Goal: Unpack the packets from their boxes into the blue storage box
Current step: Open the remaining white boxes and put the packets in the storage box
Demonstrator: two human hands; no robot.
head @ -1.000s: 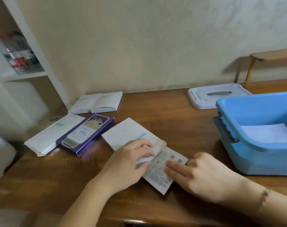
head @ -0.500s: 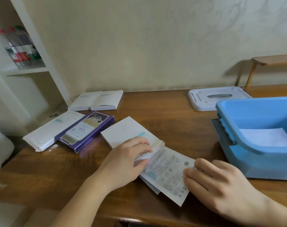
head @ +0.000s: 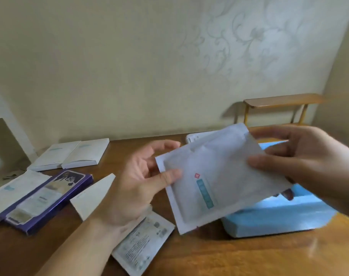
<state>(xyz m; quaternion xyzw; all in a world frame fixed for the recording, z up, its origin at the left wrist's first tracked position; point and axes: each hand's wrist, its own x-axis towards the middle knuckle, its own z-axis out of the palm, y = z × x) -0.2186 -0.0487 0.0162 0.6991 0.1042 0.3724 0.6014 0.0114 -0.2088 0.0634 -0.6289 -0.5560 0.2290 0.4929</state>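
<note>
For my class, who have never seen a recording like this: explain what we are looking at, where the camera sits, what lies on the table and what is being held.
There is no machine here, only a person's two bare hands. The camera is worn on the person's head and looks forward and down, so you see the scene as they do.

The left hand and right hand both hold a white sealed packet in the air, in front of the blue storage box. The left thumb pinches its left edge; the right fingers grip its right side.

On the wooden table lie a printed packet near the left wrist, a white box partly behind the left hand, a purple box, and two white boxes side by side near the wall. A white lid peeks out behind the held packet.
</note>
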